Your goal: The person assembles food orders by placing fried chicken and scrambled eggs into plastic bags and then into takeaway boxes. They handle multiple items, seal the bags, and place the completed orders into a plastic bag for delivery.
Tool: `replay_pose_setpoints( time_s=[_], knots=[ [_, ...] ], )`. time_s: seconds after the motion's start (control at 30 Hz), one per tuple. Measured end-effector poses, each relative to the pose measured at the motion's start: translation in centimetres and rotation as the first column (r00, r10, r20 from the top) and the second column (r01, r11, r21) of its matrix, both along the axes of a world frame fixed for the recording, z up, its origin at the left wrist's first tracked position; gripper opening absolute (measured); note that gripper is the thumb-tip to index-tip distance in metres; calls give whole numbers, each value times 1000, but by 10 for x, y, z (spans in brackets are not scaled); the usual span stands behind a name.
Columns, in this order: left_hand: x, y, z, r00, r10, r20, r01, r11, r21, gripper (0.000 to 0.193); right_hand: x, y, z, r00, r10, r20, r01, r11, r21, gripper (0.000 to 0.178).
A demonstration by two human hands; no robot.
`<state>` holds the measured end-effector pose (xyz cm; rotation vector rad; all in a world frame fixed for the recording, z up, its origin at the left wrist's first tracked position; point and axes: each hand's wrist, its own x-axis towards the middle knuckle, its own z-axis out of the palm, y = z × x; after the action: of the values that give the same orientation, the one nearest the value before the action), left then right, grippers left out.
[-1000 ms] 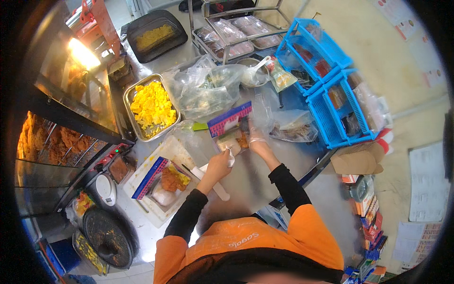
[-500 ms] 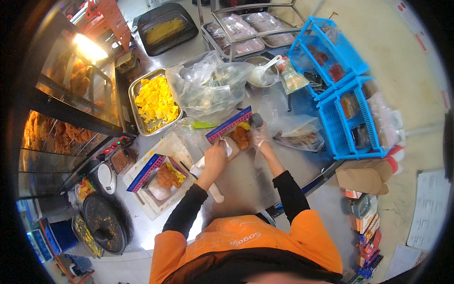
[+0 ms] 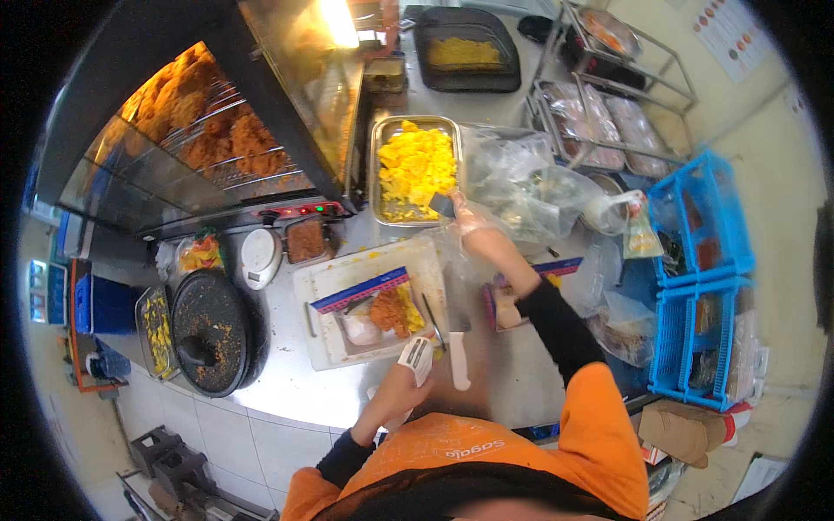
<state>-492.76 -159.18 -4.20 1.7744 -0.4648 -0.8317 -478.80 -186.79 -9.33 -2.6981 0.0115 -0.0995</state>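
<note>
With the left hand (image 3: 398, 395) gripping a white packet (image 3: 418, 358), the right hand (image 3: 478, 233) a dark utensil (image 3: 441, 205), a dipping sleeve (image 3: 560, 326) could tip the four-o'clock box (image 3: 562, 267).

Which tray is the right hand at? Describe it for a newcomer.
Start at the big lit cabinet of fried pieces, left. Just right of it sits a rectangular metal tray, the right hand at its near right corner. Shiny rim and heaped bright yellow food set it apart from the black tray beyond.
</note>
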Motion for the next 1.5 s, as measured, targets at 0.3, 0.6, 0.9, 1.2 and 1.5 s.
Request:
replay_pose_setpoints(
  time_s=[0.3,0.6,0.9,1.2,1.5],
  knots=[
    [-3,112,-26,928,365,70,-369,927,61,71,111,2,-39,843,197,-500,-405,845,-349,26],
    [8,134,-14,876,469,-112,-467,883,41,74,115,6,-15,766,210,-608,-470,828,-307,45],
    [17,116,-16,918,393,-44,-395,918,-43,71,0,-46,86,955,-189,-228,207,977,58,63],
    [-10,50,-13,969,197,-150,-205,978,-39,74,-228,-118,46,611,-693,-382,691,703,-171,66],
    [-52,-13,13,989,105,-100,-112,992,-60,73,-196,-87,-54,657,-744,-125,730,585,354,69]
  ],
)
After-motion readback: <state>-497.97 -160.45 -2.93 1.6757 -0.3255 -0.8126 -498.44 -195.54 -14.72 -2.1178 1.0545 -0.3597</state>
